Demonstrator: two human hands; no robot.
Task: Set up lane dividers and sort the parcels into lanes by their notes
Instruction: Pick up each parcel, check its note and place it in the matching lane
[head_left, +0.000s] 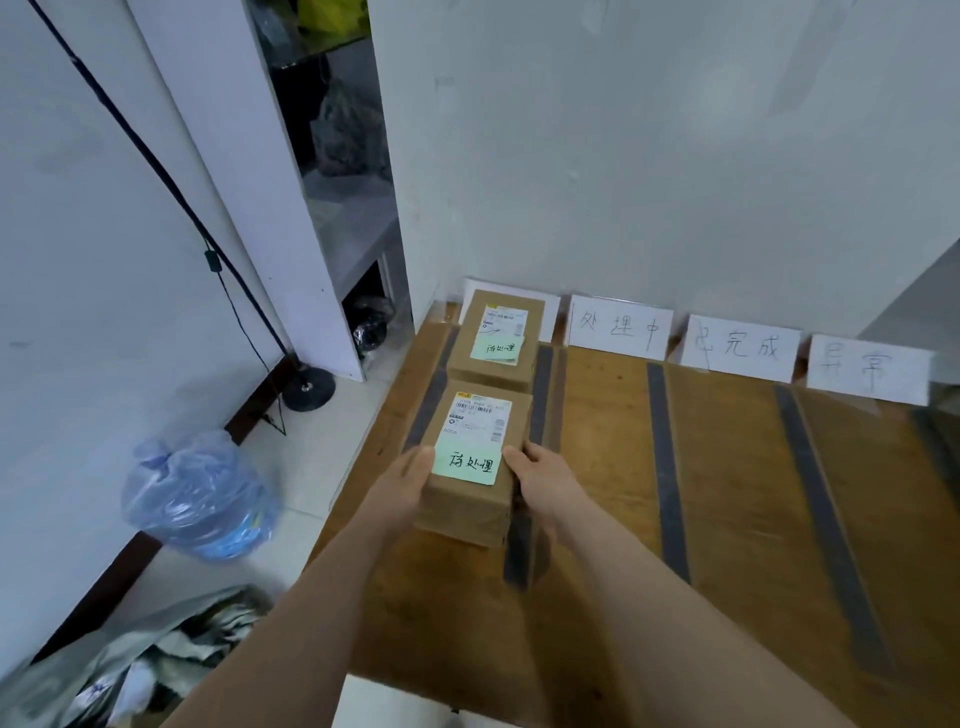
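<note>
- Gripping near parcel (467, 501) from both sides: left hand (402, 483) is wrapping its left edge, right hand (545, 475) its right edge.
- It's sitting in the leftmost lane on the table (727, 493), just on my side of far parcel (488, 371). Can't tell if the two are touching, or if mine is resting or slightly lifted.
- Both are carrying what looks like the same green note (469, 461), so I'm judging the lane correct. Lane sign (551, 317) is mostly hiding behind far parcel, so I'm not reading it.
- Risk: its right side is overlapping the strip (519, 551). Letting go here is leaving it straddling the divider, so it's needing a nudge left.
- Risk: nudging too far is putting it over the table's left edge, with floor below.
- Risk: sliding forward is shoving far parcel into the sign and tipping it.
- Risk: my left thumb is sitting by the note's corner, so dragging off is risking a peel.
</note>
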